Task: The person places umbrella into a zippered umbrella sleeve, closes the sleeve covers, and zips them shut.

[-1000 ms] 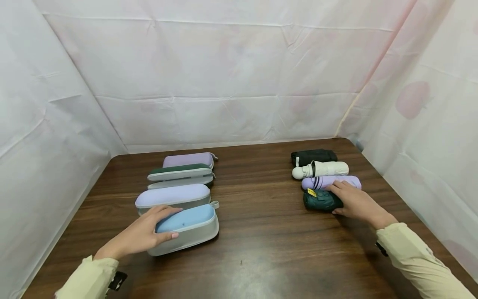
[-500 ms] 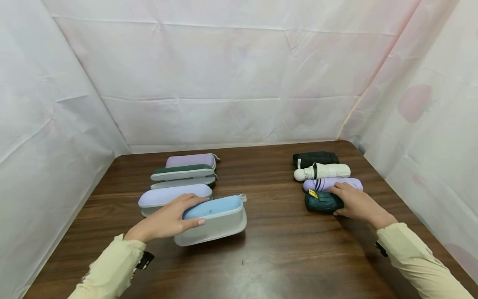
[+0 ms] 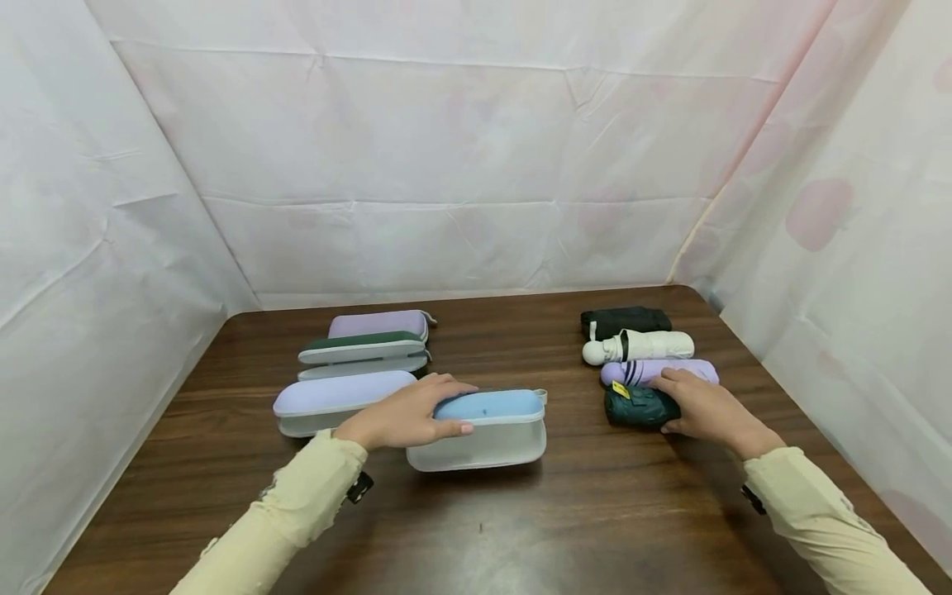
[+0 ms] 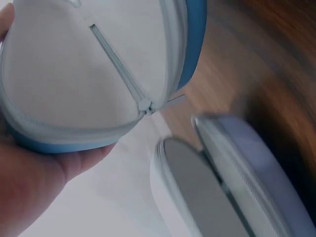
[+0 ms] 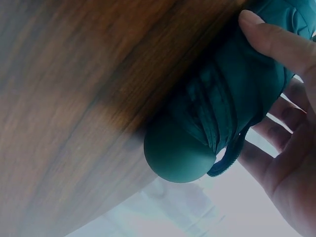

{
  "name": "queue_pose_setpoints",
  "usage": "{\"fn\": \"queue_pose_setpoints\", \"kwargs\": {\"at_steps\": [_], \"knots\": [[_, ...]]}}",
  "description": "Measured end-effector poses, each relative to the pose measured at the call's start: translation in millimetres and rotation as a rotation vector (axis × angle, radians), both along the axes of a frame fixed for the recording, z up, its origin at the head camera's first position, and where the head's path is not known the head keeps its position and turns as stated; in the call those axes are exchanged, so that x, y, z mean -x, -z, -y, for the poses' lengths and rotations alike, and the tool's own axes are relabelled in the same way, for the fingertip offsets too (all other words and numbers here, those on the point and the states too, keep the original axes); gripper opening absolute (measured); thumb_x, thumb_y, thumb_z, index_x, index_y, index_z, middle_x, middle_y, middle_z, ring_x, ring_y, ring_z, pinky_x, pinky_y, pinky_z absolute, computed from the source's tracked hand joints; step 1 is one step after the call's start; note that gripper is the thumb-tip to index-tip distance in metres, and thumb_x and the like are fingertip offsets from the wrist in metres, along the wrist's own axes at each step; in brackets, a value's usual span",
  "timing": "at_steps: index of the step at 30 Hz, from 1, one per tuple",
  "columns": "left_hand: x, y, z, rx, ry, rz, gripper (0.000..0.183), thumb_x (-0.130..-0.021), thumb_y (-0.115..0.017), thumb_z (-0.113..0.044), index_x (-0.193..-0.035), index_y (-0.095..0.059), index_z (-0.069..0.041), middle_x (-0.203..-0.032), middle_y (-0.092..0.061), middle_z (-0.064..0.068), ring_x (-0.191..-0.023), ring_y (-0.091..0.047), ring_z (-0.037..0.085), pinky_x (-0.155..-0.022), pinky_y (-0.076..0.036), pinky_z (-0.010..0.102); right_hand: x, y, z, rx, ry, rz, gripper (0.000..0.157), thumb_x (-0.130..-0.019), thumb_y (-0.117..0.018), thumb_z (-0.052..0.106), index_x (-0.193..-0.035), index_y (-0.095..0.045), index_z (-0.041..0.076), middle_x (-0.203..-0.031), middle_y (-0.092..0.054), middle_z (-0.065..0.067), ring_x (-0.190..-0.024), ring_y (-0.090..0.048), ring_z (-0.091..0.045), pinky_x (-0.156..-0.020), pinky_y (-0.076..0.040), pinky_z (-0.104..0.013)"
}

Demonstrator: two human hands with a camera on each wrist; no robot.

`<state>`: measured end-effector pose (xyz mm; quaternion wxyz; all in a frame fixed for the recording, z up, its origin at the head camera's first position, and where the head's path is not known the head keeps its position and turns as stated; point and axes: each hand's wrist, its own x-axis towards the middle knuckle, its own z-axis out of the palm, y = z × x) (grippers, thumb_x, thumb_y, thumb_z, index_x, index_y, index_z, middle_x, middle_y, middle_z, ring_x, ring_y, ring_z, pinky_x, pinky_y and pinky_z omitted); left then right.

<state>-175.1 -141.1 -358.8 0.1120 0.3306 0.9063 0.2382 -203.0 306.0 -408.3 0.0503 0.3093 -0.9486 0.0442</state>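
In the head view my left hand (image 3: 412, 413) grips a light blue and grey zip case (image 3: 487, 438), thumb on the near side and fingers over the top. The left wrist view shows the case's zip (image 4: 144, 104) undone and its pale lining bare. A dark shadow lies beneath the case on the table. On the right, my right hand (image 3: 706, 413) grips a dark green folded umbrella (image 3: 640, 407) with a yellow tag. Its rounded green handle end (image 5: 177, 150) and wrist loop show in the right wrist view, where the umbrella lies against the wood.
Left on the brown table (image 3: 476, 529) stand a lavender-topped case (image 3: 342, 392), unzipped, a dark green and grey case (image 3: 364, 349) gaping, and a purple case (image 3: 375, 324). Right, behind the green umbrella, lie lilac (image 3: 673, 369), white (image 3: 654, 343) and black (image 3: 632, 321) folded umbrellas. Pale sheets (image 3: 446, 165) surround the table.
My left hand has carried the blue case to the right and slightly away from me, apart from the lavender-topped one. My right hand has stayed on the green umbrella.
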Motion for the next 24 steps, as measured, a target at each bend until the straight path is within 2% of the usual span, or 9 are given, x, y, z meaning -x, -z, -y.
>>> {"fn": "queue_pose_setpoints", "kwargs": {"at_steps": [7, 11, 18, 24], "knots": [[12.4, 7.7, -27, 0.036, 0.018, 0.001, 0.061, -0.091, -0.058, -0.049, -0.142, -0.047, -0.018, -0.132, -0.050, 0.004, -0.116, -0.047, 0.019, -0.094, -0.040, 0.042, -3.4, 0.0, 1, -0.016, 0.045, 0.018, 0.062, -0.060, -0.091, 0.023, -0.112, -0.065, 0.003, -0.099, -0.058, -0.007, -0.098, -0.057, -0.030, -0.080, -0.047, -0.050], [19.7, 10.3, -38, 0.033, 0.016, 0.008, 0.060, -0.091, -0.057, -0.052, -0.140, -0.049, -0.018, -0.127, -0.052, 0.003, -0.112, -0.048, 0.018, -0.092, -0.041, 0.041, -4.2, 0.2, 1, -0.021, 0.059, 0.017, 0.063, -0.061, -0.090, 0.024, -0.114, -0.064, 0.003, -0.103, -0.059, -0.009, -0.100, -0.056, -0.030, -0.082, -0.047, -0.050], [33.1, 15.8, -50, 0.048, -0.004, 0.019, 0.061, -0.091, -0.056, -0.052, -0.141, -0.048, -0.019, -0.127, -0.053, 0.006, -0.114, -0.049, 0.019, -0.092, -0.042, 0.042, -4.2, 3.0, 1, -0.018, 0.050, -0.012, 0.062, -0.061, -0.090, 0.021, -0.114, -0.064, 0.001, -0.104, -0.060, -0.012, -0.100, -0.057, -0.031, -0.082, -0.047, -0.051], [37.2, 19.5, -53, 0.035, -0.018, 0.037, 0.061, -0.091, -0.056, -0.052, -0.141, -0.049, -0.018, -0.123, -0.056, 0.007, -0.109, -0.051, 0.020, -0.089, -0.043, 0.041, -4.0, 9.1, -1, 0.008, 0.001, -0.081, 0.060, -0.059, -0.089, 0.013, -0.111, -0.063, -0.001, -0.102, -0.060, -0.012, -0.096, -0.059, -0.031, -0.082, -0.048, -0.050]]}}
